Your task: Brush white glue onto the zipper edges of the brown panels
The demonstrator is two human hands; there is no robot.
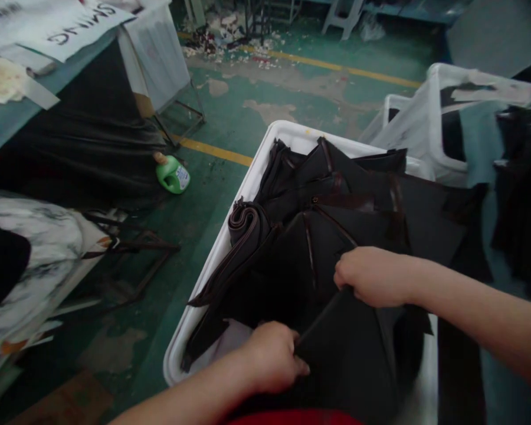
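Note:
Both hands grip the same piece of black fabric (343,348), which is stretched between them over the near part of a white plastic bin (287,131). My left hand (277,357) is closed on its left edge, low in the view. Farther right and higher, my right hand (367,276) pinches the upper corner. Beneath and beyond them, the bin holds a heap of black fabric pieces (287,248) with shiny dark brown strips (345,202). One bundle on the left is rolled up (248,219). The fingertips are partly hidden in the cloth.
A green detergent bottle (172,173) stands on the green floor left of the bin. A table with papers (75,29) is at upper left, a patterned seat (35,254) below it. More white bins (438,118) stand at right. Scraps (230,35) litter the far floor.

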